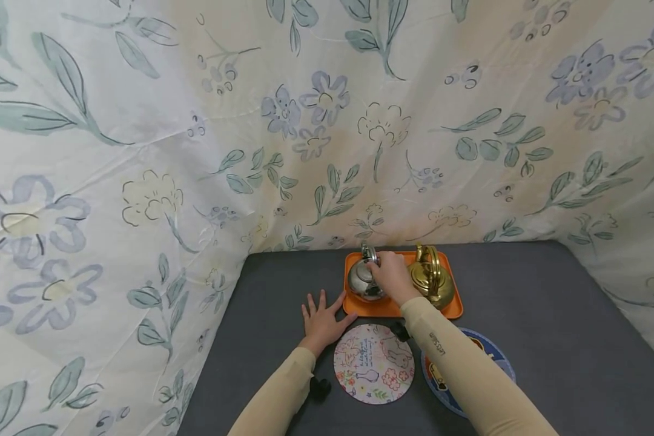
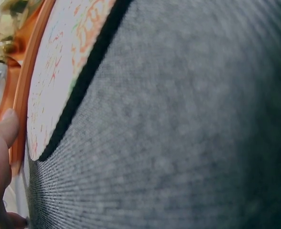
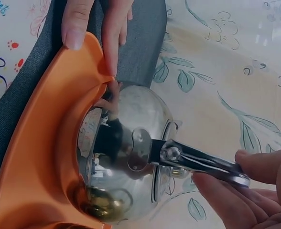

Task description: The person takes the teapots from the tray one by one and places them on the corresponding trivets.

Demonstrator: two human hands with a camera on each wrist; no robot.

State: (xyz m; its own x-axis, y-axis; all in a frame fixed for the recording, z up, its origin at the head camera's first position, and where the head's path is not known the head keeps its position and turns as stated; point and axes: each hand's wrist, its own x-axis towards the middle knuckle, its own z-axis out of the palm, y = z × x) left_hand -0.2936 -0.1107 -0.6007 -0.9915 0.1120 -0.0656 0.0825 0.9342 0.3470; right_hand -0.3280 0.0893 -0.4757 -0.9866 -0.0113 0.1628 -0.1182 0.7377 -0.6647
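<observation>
A small silver teapot (image 1: 361,281) stands at the left side of an orange tray (image 1: 381,309). My right hand (image 1: 395,276) holds its raised handle; in the right wrist view, thumb and fingers pinch the handle's end (image 3: 212,167). A gold teapot (image 1: 440,287) sits on the tray's right side, partly behind my right hand and wrist. My left hand (image 1: 323,322) lies with spread fingers at the tray's near left corner. Its thumb touches the tray's rim in the left wrist view.
Nearer than the tray lies a round white mat (image 1: 373,357) with pink drawings. To its right is a round blue mat (image 1: 498,357), partly covered by my right sleeve. A dark grey cloth (image 1: 550,327) covers the table. Flower-patterned fabric (image 1: 327,200) hangs behind and at the sides.
</observation>
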